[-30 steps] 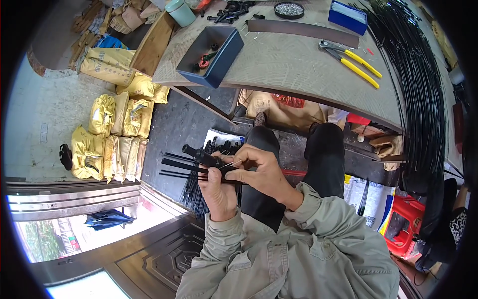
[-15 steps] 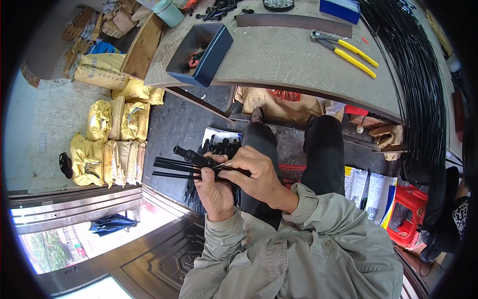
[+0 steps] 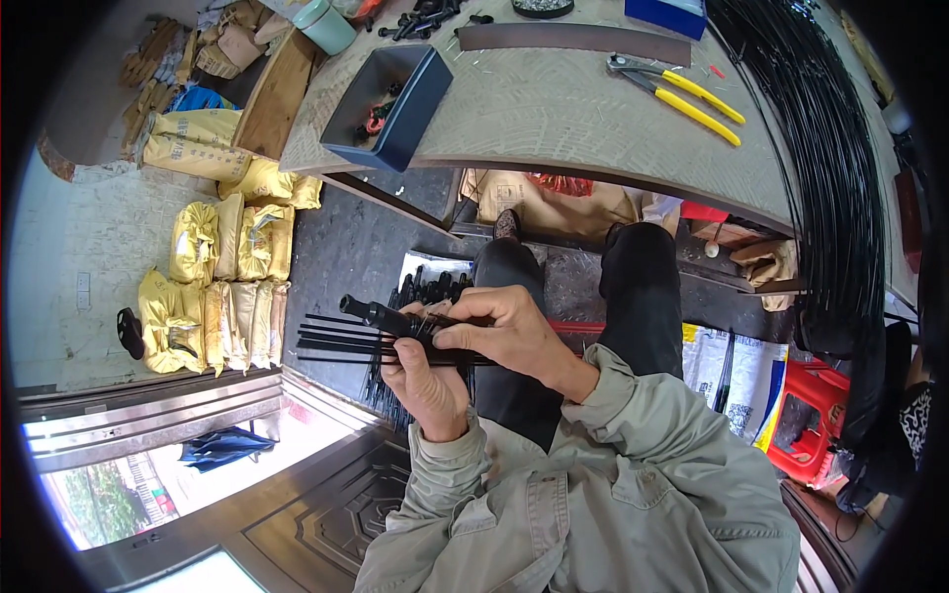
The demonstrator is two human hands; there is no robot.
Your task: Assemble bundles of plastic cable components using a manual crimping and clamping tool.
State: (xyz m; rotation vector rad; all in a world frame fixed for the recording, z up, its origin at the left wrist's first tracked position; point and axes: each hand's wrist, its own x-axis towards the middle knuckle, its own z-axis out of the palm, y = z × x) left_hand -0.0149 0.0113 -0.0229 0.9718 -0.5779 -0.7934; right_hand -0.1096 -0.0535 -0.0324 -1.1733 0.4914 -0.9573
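In front of my lap, my left hand (image 3: 432, 391) is closed around a black tubular fitting (image 3: 379, 317) and a fan of thin black rods (image 3: 341, 341) that look like umbrella ribs. The rods point left, and the tube's hollow end tilts up and to the left. My right hand (image 3: 516, 334) is closed, thumb and fingertips pinched at the fitting's right end where the rods meet. A thin, pale wire-like strand shows near these fingertips; its ends are hidden. Below lies a bundle of similar black fittings with rods (image 3: 435, 285), partly covered by my hands.
On the table (image 3: 554, 114) lie yellow-handled cutters (image 3: 692, 99), a dark flat strip (image 3: 573, 42) and a blue-grey bin (image 3: 388, 104). Long black rods (image 3: 816, 148) hang over its right side. Yellow sacks (image 3: 247, 252) are stacked left; a red plastic stool (image 3: 813, 420) stands right.
My right fingertips have moved left and closed in on the fitting. The thin strand that stuck out between them is now mostly hidden. My left hand keeps its hold.
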